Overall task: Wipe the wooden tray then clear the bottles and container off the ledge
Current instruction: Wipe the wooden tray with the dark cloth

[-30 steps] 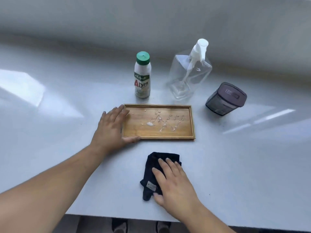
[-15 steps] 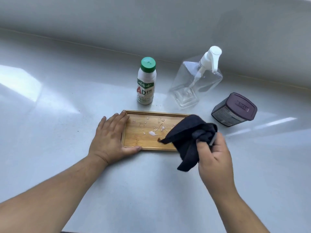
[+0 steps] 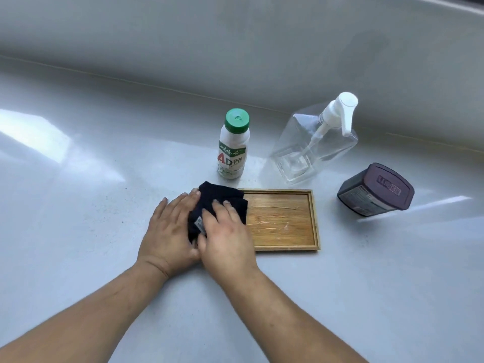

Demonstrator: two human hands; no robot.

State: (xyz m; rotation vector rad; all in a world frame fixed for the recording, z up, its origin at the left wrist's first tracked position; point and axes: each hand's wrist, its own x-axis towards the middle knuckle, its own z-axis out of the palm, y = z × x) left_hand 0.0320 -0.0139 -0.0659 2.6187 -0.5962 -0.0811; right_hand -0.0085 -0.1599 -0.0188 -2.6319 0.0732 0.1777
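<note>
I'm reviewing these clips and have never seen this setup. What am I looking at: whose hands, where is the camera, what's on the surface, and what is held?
There is no machine here: a person works bare-handed, and the one camera sits on their head, looking down. The left hand steadies the wooden tray at its left end. The right hand presses a dark cloth flat onto the tray. Pale smears show on the wood. Behind the tray, on the pale ledge, stand a green-capped drink bottle and a clear pump bottle; a dark lidded container sits to the right.

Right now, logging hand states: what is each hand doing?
Left hand: open, flat beside the wooden tray.
Right hand: open, pressing the dark cloth.
</note>
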